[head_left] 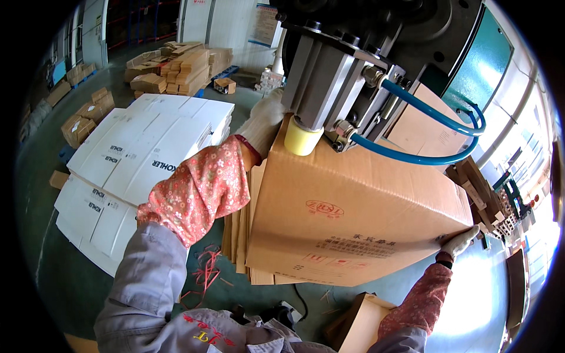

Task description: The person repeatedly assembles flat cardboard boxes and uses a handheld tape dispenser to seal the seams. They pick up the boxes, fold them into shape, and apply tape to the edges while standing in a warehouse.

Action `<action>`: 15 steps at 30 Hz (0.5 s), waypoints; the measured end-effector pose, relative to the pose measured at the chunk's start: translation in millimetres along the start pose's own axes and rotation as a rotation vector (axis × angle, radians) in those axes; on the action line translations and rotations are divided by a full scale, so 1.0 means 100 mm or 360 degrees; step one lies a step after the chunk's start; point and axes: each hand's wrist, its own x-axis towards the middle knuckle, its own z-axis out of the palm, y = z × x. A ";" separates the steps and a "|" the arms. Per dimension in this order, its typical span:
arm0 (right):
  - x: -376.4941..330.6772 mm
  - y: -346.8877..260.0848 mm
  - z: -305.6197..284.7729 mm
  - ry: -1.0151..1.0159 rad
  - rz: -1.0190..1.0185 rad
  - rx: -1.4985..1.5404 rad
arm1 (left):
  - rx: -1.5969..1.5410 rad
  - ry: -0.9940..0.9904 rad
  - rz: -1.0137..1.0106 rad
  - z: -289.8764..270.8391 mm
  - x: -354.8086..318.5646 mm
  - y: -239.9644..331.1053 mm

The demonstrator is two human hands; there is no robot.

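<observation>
Carton (353,212), one, between two hands (262,122) (459,243)

the fisheye view looks down from the head of the person (141,282), near the brown carton (359,206) and facing across it.

Carton (359,212) is brown, red and black print. Sleeve covers (200,185) pinkish-red, small floral pattern; gloves (262,122) off-white. Hoses (415,157), two o'clock: blue. Cardboard stack (147,136), ten o'clock: white, black print. String (207,272), seven o'clock: red.
</observation>
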 end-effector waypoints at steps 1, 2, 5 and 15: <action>0.07 0.01 -0.05 0.0001 0.0005 -0.0021 | -0.0074 -0.0030 0.0022 -0.02 0.00 -0.07; 0.04 0.02 0.03 -0.0052 -0.0022 0.0032 | -0.0254 0.0029 0.0104 -0.12 0.01 -0.32; -0.11 -0.12 -0.01 -0.0121 -0.0173 0.0035 | -0.0186 0.0122 0.0158 -0.27 -0.24 -0.63; -1.38 -1.03 0.16 -0.1464 -0.0306 -0.0328 | 0.1956 0.0292 0.0663 -0.58 -2.38 0.98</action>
